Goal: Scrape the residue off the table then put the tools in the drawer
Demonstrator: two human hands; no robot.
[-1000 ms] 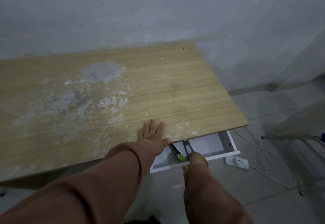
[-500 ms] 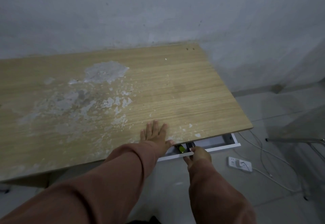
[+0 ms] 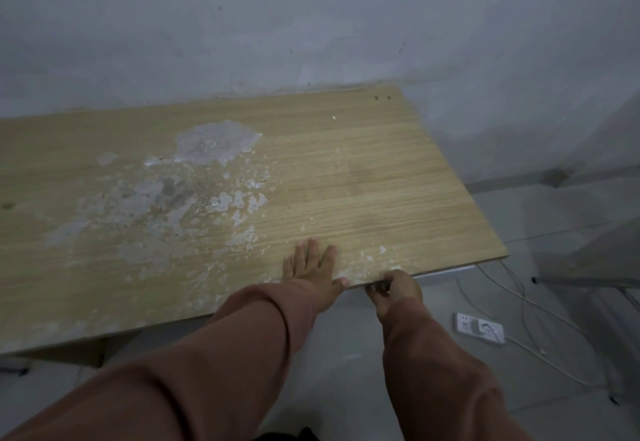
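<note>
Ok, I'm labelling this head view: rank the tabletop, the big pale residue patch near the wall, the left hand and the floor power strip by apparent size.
1. tabletop
2. residue patch
3. left hand
4. power strip

Hand and strip look close; differing camera distance leaves that pair unsure.

White power strip [image 3: 479, 328], cables [image 3: 519, 296] on grey floor [image 3: 346, 343].

drawer [image 3: 446, 271]: mostly under table [image 3: 381, 180] | tools: hidden (inside?)
</note>
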